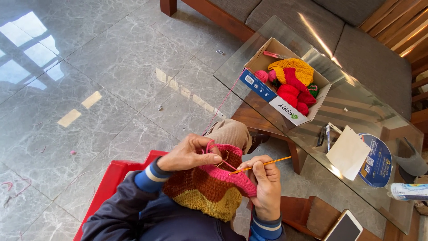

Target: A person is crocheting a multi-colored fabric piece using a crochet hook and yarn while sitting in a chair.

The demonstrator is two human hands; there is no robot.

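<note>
My left hand (189,154) pinches the pink top edge of a crocheted piece (214,187) banded in pink, brown and mustard yellow, with pink yarn looped over its fingers. My right hand (266,187) holds an orange crochet hook (263,164) whose tip sits in the pink stitches. A pink yarn strand (225,100) runs from the work up to a cardboard box (263,89) on the glass table. Both forearms wear dark blue sleeves with striped cuffs.
The box holds red, pink and yellow yarn pieces (292,82). On the glass table (356,107) lie a white card (347,151), a round blue item (379,160) and a bottle (408,191). A phone (343,227) lies at lower right. I sit on a red chair (111,178); a grey sofa (312,27) stands behind.
</note>
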